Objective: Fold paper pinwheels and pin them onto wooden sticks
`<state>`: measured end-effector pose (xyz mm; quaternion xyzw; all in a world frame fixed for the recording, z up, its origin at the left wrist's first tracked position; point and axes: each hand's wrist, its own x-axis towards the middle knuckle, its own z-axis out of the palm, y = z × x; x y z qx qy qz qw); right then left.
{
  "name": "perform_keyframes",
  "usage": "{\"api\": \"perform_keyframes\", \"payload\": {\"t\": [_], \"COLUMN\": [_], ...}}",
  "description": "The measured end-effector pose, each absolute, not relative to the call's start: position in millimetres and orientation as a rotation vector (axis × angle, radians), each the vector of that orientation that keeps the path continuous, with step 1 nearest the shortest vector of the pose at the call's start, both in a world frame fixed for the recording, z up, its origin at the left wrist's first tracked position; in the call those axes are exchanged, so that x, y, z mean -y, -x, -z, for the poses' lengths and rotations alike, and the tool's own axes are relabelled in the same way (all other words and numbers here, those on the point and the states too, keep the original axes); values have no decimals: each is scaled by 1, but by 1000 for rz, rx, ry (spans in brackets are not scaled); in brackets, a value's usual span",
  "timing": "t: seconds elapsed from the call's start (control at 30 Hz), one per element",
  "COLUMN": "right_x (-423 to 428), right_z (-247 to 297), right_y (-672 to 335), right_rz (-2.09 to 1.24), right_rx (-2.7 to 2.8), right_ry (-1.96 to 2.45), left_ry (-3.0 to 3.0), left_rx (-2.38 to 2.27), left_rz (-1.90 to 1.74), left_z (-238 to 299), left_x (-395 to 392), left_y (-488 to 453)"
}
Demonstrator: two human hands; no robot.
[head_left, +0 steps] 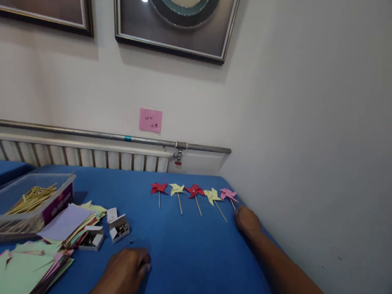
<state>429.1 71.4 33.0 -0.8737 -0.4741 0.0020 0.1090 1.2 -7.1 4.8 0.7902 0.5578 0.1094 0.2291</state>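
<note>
Several paper pinwheels on wooden sticks lie in a row at the far side of the blue table (189, 256): red (158, 188), yellow (176, 189), red (194, 191), yellow (213, 195) and pink (228, 194). My right hand (247, 221) reaches out to the stick end of the pink pinwheel, fingers curled closed at it; whether it grips the stick is hidden. My left hand (126, 265) rests on the table near the front, fingers curled under, just below two small open boxes of pins (119, 228).
A clear plastic tub (22, 205) of wooden sticks stands at the left. Stacks of coloured paper squares (23, 269) lie in front of and beside it. A radiator and pipe run along the back wall; a white wall borders the table on the right.
</note>
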Motion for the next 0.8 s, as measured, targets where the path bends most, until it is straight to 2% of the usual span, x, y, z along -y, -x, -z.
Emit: {"api": "perform_keyframes", "payload": {"t": [0.53, 0.67, 0.8], "right_x": [-62, -56, -32], "right_z": [-37, -45, -37], "right_y": [-414, -386, -297], "right_rz": [-8, 93, 115], "right_rx": [1342, 1410, 1730], "right_ry": [2541, 2347, 1914], "left_ry": [-2178, -2195, -2193], "left_rx": [-1530, -1530, -1537], "left_rz": [-306, -304, -323], "left_z": [-7, -5, -6], "left_x": [8, 8, 9], "left_y": [-1, -1, -1]}}
